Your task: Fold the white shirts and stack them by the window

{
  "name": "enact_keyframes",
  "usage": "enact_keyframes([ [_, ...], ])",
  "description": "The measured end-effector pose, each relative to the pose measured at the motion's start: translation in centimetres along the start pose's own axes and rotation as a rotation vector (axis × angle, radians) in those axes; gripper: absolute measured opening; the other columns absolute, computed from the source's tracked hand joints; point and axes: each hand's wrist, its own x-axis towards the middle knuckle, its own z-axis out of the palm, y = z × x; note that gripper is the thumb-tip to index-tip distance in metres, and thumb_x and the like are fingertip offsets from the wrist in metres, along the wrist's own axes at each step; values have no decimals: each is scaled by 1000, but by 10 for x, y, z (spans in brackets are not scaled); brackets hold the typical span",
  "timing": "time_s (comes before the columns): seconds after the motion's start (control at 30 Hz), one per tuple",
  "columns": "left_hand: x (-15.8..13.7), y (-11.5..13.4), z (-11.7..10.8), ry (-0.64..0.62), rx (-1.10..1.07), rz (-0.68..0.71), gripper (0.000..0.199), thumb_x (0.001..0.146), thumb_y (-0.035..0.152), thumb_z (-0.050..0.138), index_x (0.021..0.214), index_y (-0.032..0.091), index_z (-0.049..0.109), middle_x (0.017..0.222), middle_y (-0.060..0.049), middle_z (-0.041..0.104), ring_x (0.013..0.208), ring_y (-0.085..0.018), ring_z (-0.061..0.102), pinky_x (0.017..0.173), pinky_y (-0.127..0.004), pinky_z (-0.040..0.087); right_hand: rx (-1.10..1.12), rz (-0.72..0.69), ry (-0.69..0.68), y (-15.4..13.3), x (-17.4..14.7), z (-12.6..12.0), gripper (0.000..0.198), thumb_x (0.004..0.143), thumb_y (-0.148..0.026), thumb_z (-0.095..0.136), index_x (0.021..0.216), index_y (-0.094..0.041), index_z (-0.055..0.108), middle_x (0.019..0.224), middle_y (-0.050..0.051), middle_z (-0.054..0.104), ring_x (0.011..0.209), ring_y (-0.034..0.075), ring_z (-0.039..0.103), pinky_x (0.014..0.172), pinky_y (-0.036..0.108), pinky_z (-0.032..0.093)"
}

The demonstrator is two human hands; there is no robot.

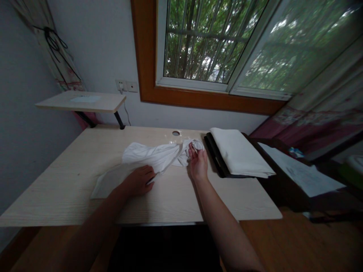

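Observation:
A white cloth [159, 155], creased and soft like a garment, lies stretched sideways across the desk. Its right end is bunched into a loose roll, and a flatter, pale part spreads out toward the lower left. My left hand [141, 179] is closed on the cloth's near edge, with the fingertips partly hidden. At the bunched right end, my right hand [198, 163] has its fingers curled around the fabric, palm turned partly up.
On the pale wooden desk [70, 177], a folded white cloth [241, 151] rests on a black folder-like item [214, 155] at right. A raised shelf [56, 100] stands at back left. Beyond the desk's right side, a paper sheet [300, 170] lies on a dark surface. A window is behind.

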Motion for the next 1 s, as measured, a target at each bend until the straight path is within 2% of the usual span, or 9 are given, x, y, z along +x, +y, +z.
enact_keyframes([
  [0.17,-7,-17,9,129,-184,-179,21,93,24,48,109,22,61,106,-8,69,97,-23,65,88,-37,54,-17,11,4,-6,0,0,38,91,-54,65,122,-33,58,132,5,69,90,15,75,75,31,62],
  [0.3,-11,-29,9,365,-410,-500,23,99,36,39,106,23,57,91,-2,68,83,-20,65,77,-33,53,15,20,25,-8,-1,-2,39,95,-52,59,130,-36,53,128,5,71,63,9,65,52,20,53],
  [0.37,-12,-32,4,503,-470,-648,30,101,46,38,102,24,57,89,-1,67,84,-21,64,78,-34,53,23,36,44,-8,-1,-3,39,95,-52,59,130,-36,50,118,3,74,58,9,63,49,20,51],
  [0.43,-13,-34,-4,566,-538,-743,38,99,55,39,102,23,59,92,-2,68,89,-22,65,81,-35,52,11,50,60,-8,-1,-4,40,94,-53,59,128,-36,49,108,1,75,59,11,66,51,23,54],
  [0.6,-13,-36,-20,403,-722,-860,57,91,71,44,110,22,66,104,-6,74,100,-28,67,91,-41,53,-1,-85,137,-6,2,-7,28,93,-51,60,112,-31,55,80,-8,62,59,9,59,55,19,49],
  [0.67,-13,-36,-20,354,-738,-933,66,87,75,47,119,21,67,117,-10,73,113,-33,66,100,-45,51,-28,-172,193,-4,3,-8,24,94,-49,60,107,-29,57,81,-8,60,64,8,58,60,18,48],
  [0.73,-15,-36,-17,317,-736,-972,73,86,77,47,127,21,65,130,-13,69,127,-36,60,107,-48,47,-81,-246,233,-3,3,-8,23,95,-47,59,106,-27,58,91,-5,63,79,10,63,74,23,52],
  [0.83,-16,-33,-11,182,-730,-859,81,82,82,47,135,22,62,140,-14,64,137,-39,52,113,-51,42,-163,-317,227,-4,-2,-6,25,97,-48,56,109,-26,58,108,0,66,102,15,65,97,35,50],
  [1.0,-9,-18,-16,-133,-672,-532,88,66,70,76,139,24,58,137,-10,66,124,-37,60,109,-50,46,-228,-373,170,-10,-9,0,26,100,-47,50,116,-27,56,128,4,64,123,19,60,113,48,41],
])
